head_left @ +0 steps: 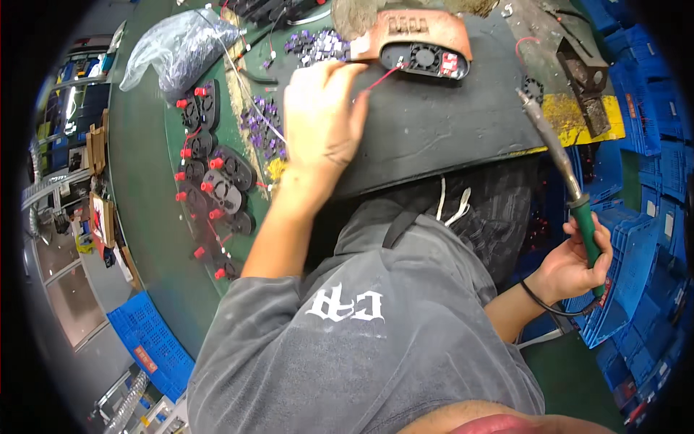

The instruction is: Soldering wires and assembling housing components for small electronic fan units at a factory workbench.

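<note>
My right hand [575, 264] is wrapped round the green handle of a soldering iron [553, 141], its metal tip pointing up and left toward the mat. My left hand [322, 116] is over the table's left part, thumb apart from the fingers, nothing visible in it. Just beyond its fingertips lies a pile of small purple and white parts [318, 47]. To its right, a black oval housing with a fan [425, 58] and red parts rests against a brown block [412, 29]. A red wire [383, 77] runs from the housing toward my left hand.
Several black fan housings with red knobs [224, 184] lie left of my arm, near a clear plastic bag [181, 47]. More purple parts [262, 126] lie beside my wrist. A metal bracket [584, 87] and a small fan [533, 88] sit right. Blue crates [622, 253] stand alongside.
</note>
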The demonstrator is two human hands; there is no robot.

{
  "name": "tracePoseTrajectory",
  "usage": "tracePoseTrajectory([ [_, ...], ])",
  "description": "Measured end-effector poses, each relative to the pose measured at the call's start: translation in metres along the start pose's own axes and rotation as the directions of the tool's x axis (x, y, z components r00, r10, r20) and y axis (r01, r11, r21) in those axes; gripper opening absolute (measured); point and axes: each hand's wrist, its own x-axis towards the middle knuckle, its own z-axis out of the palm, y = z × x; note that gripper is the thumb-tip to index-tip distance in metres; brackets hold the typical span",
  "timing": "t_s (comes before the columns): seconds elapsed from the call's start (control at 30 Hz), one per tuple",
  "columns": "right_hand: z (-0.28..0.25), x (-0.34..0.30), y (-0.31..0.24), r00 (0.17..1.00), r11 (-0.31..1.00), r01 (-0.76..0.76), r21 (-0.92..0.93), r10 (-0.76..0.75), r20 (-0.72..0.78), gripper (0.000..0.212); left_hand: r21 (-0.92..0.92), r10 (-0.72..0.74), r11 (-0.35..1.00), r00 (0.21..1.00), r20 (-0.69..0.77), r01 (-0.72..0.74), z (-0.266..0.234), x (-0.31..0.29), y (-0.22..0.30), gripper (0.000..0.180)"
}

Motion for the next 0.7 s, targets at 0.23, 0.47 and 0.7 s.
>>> tracePoseTrajectory([
  [0.23,0.004,0.008,0.005,1.000,0.999,-0.026,0.022,0.026,0.004,0.042,-0.039,0.045,0.999,0.928,0.369,-0.033,-0.046,-0.029,-0.017,0.025],
  [0.47,0.012,0.007,0.001,1.000,1.000,-0.004,0.002,0.003,0.026,0.040,-0.130,0.047,0.991,0.963,0.265,-0.013,-0.046,-0.035,-0.024,0.017],
  [0.7,0.033,0.005,0.002,0.999,0.999,-0.017,0.031,0.015,0.037,0.039,-0.474,-0.137,0.876,0.988,-0.065,0.090,-0.027,0.014,0.000,0.015],
])
